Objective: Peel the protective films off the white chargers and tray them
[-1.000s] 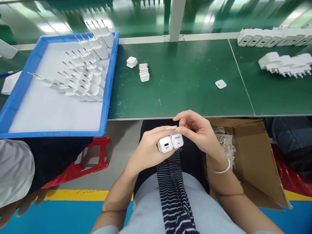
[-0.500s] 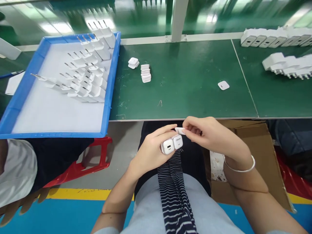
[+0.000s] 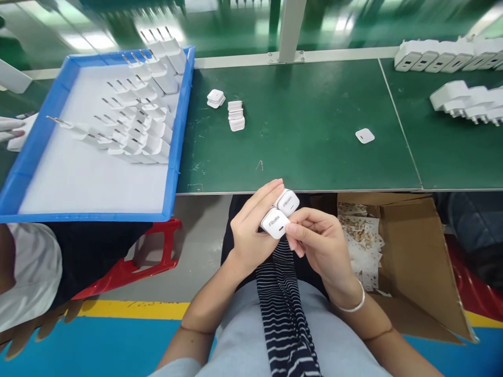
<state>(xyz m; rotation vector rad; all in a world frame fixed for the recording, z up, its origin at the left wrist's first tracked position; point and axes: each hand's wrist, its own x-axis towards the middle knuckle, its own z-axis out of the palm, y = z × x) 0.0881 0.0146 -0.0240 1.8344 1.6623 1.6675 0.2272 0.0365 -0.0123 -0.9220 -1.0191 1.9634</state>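
My left hand (image 3: 251,230) is wrapped round two white chargers held side by side over my lap. The upper charger (image 3: 288,201) shows a printed face with a small slot. Over the end of the lower charger lies a white printed cover plate (image 3: 275,223), slightly tilted. Thumb and finger of my right hand (image 3: 314,238) pinch the right corner of this plate. The lower charger's own face is hidden beneath it.
A blue tray (image 3: 181,131) of plug-topped chargers is at left. White plates (image 3: 236,116) are stacked on the green table (image 3: 306,120); one plate (image 3: 365,136) lies apart. Charger rows (image 3: 451,55) stand right. An open cardboard box (image 3: 416,262) sits below. Another person's hand shows far left.
My right hand has moved down and left, bringing the plate from beside my left fingertips onto the lower charger's end. The chargers have turned in my left hand. A person's hand has appeared far left.
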